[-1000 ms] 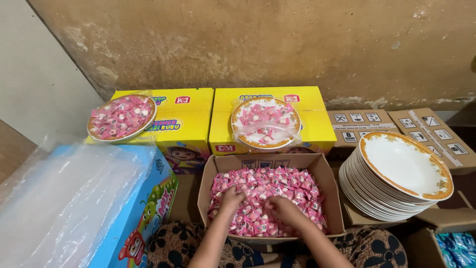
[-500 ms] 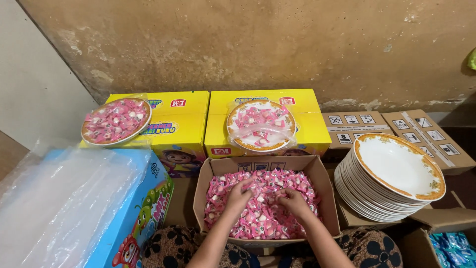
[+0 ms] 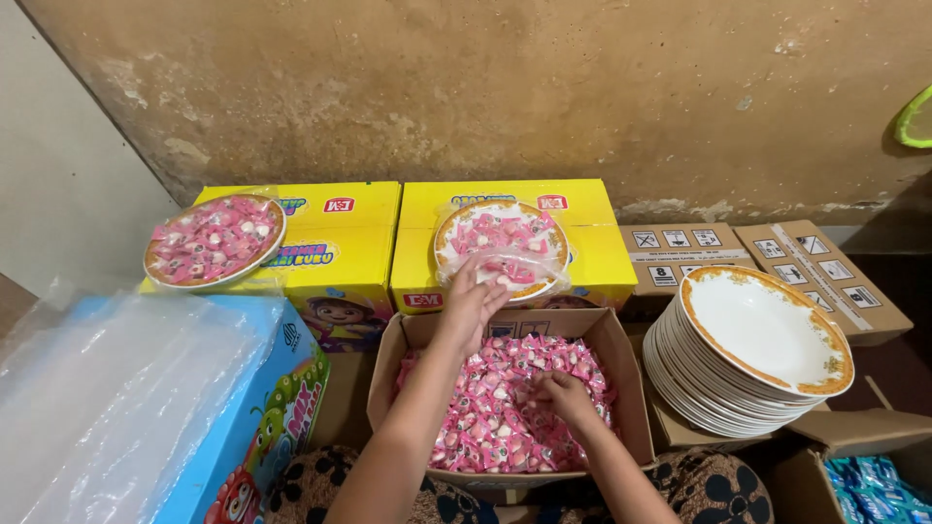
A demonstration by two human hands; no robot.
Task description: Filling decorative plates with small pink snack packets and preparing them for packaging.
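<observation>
Pink-and-white wrapped candies (image 3: pixel 505 427) fill an open cardboard box (image 3: pixel 631 388) that sits low in the middle of the view. The left hand (image 3: pixel 473 301) is raised above the box's far edge, its fingers (image 3: pixel 490 291) loosely spread and touching the near rim of a candy-filled plate (image 3: pixel 502 243) with a gold-brown border, which is covered in clear film. Whether those fingers pinch any candy cannot be told. That plate rests on a yellow carton (image 3: pixel 582 209) against the stained wall. The right hand (image 3: pixel 566 396) lies down inside the box, its fingers (image 3: pixel 544 388) curled into the heap and closed on a few of the candies.

A second filled plate (image 3: pixel 215 241), also under clear film, sits tilted on another yellow carton (image 3: pixel 340 243) just to the left of the first. Near the right side of the open box stands a stack of empty white plates (image 3: pixel 752 349) with the same gold-brown rims, carried on brown cardboard boxes (image 3: pixel 825 277). At the left, a blue carton (image 3: pixel 272 427) with cartoon figures on its side is topped by a sheet of clear plastic (image 3: pixel 107 398). A patterned dark cushion or cloth (image 3: pixel 714 490) shows along the bottom edge.
</observation>
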